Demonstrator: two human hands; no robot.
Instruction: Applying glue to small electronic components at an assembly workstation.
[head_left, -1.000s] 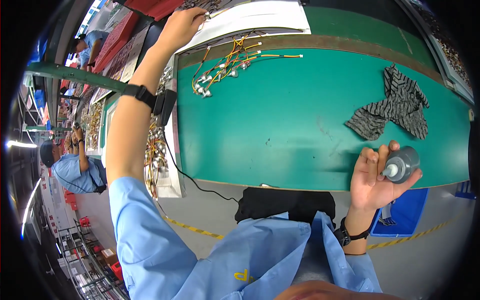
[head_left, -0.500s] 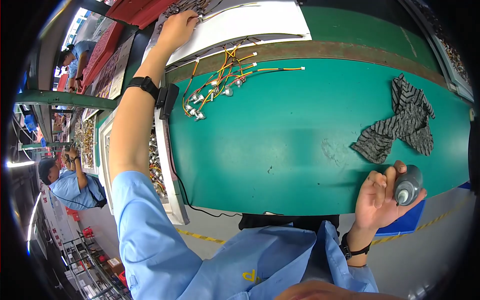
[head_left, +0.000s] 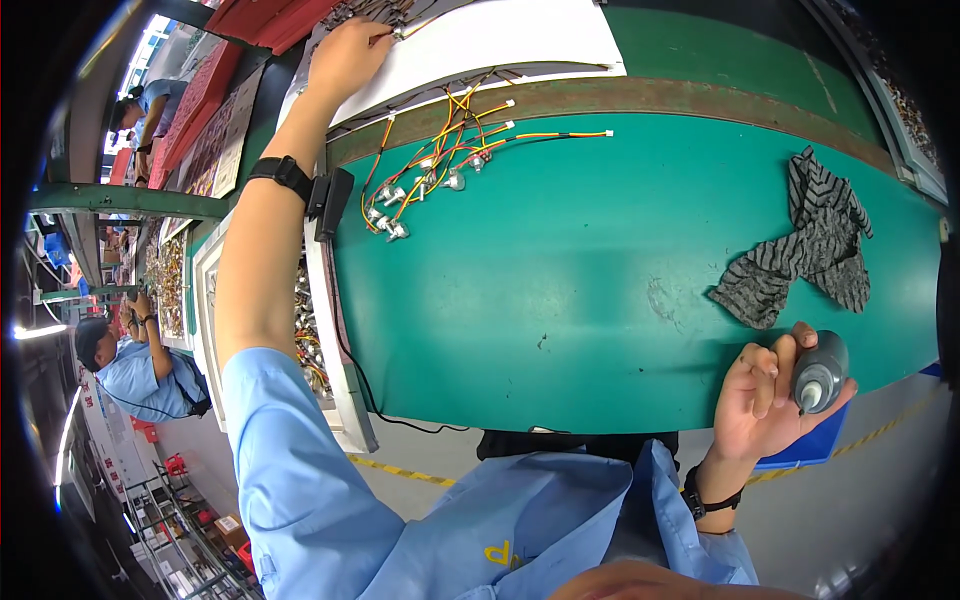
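My left hand [head_left: 350, 62] reaches to the far left, over a white sheet [head_left: 520, 38]. Its fingertips are pinched at a small silver part with a yellow-and-dark wire lead, beside a heap of similar dark leads [head_left: 375, 12]; the fingers partly hide it. At the lower right, my right hand [head_left: 757, 395] is curled round a dark grey squeeze bottle [head_left: 822, 370], its pale nozzle pointing down toward me. Several silver potentiometer-like parts [head_left: 455, 181] with red, yellow and black wires and white plugs lie in a loose bunch on the green mat [head_left: 560, 290].
A crumpled grey-and-black striped cloth [head_left: 795, 250] lies on the mat's right side. To the left, a white-framed tray [head_left: 345, 400] of small metal parts stands under my left arm, with a black cable [head_left: 372, 385] alongside. Two people in blue [head_left: 150, 375] are at the far left.
My left hand has shifted very slightly left, still at the silver part. The right hand keeps the bottle in nearly the same place.
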